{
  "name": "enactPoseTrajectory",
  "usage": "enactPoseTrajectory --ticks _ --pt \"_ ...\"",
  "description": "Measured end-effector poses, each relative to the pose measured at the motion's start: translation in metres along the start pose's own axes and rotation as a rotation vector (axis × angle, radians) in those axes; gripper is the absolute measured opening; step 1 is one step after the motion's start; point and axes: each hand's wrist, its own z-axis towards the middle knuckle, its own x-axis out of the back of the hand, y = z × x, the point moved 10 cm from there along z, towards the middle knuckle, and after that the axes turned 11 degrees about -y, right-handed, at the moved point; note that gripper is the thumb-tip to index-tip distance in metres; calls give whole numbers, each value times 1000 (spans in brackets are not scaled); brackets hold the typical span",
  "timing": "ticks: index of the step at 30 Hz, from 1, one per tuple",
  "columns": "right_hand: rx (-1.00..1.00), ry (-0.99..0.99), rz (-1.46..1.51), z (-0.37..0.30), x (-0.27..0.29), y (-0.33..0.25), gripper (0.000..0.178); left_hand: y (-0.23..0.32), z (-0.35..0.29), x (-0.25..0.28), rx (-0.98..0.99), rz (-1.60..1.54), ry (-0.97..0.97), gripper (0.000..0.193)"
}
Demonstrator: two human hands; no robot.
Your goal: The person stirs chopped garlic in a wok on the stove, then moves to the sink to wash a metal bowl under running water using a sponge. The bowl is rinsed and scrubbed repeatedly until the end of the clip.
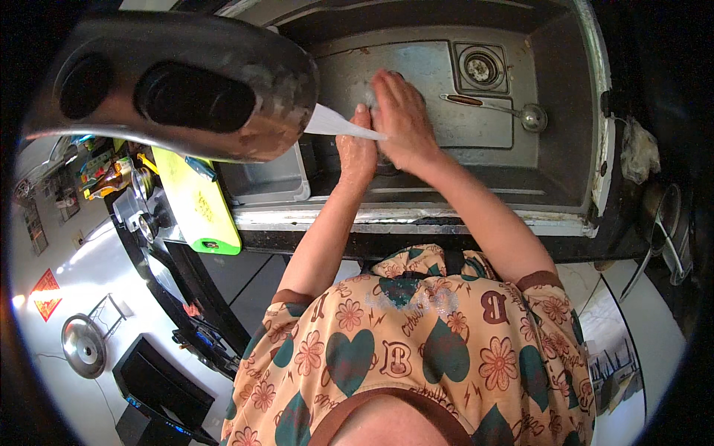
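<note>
In the steel sink [550,82], toward twelve o'clock of the view, both hands meet over the flat basin floor. The right hand [401,119] lies palm down with its fingers [388,83] together and stretched toward twelve o'clock, pressing on something small and pale beneath them; what it is cannot be told, as the hand covers most of it. The left hand [357,152] sits just at its eight o'clock side, touching it, fingers curled close, though whether they clamp on anything cannot be told. A white sheet-like piece [335,124] juts out from between the hands toward nine o'clock.

At two o'clock from the hands, a ladle [494,106] with a brown handle lies on the sink floor, its round bowl pointing to three o'clock, apart from both hands. The drain [480,68] sits just above it at twelve o'clock. A large dark metal object [178,82] fills the upper left, hiding part of the sink. Below it, at eight o'clock from the hands, a yellow-green cutting board [197,204] rests on the surface [416,223] edge, beside a grey tub [271,178].
</note>
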Motion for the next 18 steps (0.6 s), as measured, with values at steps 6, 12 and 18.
enactPoseTrajectory --ticks 6,12,18 --pt "-632 -351 750 -12 -50 130 41 -31 -21 19 326 -557 253 38" --pt "-111 -183 117 -51 -14 25 51 -75 -4 0 347 -866 163 47" --pt "52 -328 -95 13 -33 2 44 -44 -15 -11 267 -607 168 40"
